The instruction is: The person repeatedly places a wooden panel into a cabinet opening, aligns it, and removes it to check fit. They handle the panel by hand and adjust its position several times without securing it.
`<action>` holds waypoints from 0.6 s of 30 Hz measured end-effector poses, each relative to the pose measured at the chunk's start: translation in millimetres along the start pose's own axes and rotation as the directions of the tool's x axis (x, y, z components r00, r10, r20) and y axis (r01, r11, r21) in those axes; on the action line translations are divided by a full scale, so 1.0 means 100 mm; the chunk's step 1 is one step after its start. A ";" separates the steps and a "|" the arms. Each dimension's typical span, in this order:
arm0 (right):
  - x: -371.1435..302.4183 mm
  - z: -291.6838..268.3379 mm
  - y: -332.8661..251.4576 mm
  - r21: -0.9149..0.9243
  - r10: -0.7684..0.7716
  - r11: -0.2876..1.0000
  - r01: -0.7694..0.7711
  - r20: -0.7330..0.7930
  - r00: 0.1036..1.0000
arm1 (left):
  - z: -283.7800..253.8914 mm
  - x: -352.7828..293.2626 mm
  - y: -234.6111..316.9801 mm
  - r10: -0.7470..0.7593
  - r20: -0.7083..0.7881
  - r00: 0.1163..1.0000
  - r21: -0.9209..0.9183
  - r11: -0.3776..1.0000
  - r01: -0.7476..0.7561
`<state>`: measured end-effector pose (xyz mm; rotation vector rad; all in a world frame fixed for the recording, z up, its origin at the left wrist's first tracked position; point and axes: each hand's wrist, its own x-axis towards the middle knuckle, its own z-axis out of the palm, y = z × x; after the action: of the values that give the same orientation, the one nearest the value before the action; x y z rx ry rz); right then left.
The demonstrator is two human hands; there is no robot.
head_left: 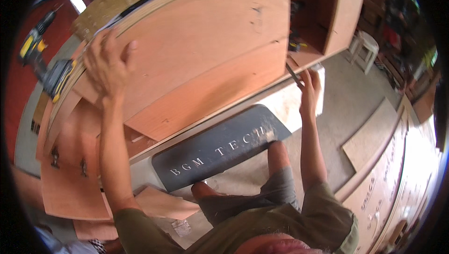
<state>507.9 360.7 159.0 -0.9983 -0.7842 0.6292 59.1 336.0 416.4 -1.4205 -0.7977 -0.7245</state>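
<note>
In front of me lies a large plywood cabinet [201, 34] with pale, reddish-brown faces. My left hand [108, 62] rests on its left end near the top edge, with the fingers spread and nothing held. At the cabinet's lower right edge my right hand [309, 88] is closed around a thin, dark, straight tool [293, 73]. The tool points up and left, with its far end against the cabinet beside the open compartment [314, 20]. What kind of tool it is I cannot make out. Inside the compartment lies a small yellow-and-black item [296, 46].
A yellow-and-black cordless drill [42, 57] sits at the cabinet's left end. A door panel [75, 188] with two hinges hangs at lower left. A dark lettered board [220, 146] lies before my knees. Right are a white stool [364, 50] and plywood sheets [379, 174].
</note>
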 end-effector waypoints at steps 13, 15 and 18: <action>0.84 0.68 -0.33 -0.048 0.405 0.900 -0.434 0.463 0.789 | 0.11 0.04 0.10 0.102 0.040 0.994 0.085 0.991 -0.105; 0.84 0.72 -0.35 -0.051 0.397 0.905 -0.421 0.454 0.798 | 0.10 0.05 0.11 0.103 0.031 0.994 0.082 0.991 -0.105; 0.84 0.72 -0.34 0.044 0.427 0.867 -0.496 0.447 0.786 | 0.07 0.07 0.14 0.103 0.050 0.993 0.081 0.991 -0.107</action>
<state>501.7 446.0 236.6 -0.9189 -0.8535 1.3573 74.0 343.2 414.0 -1.3965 -0.7737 -0.5729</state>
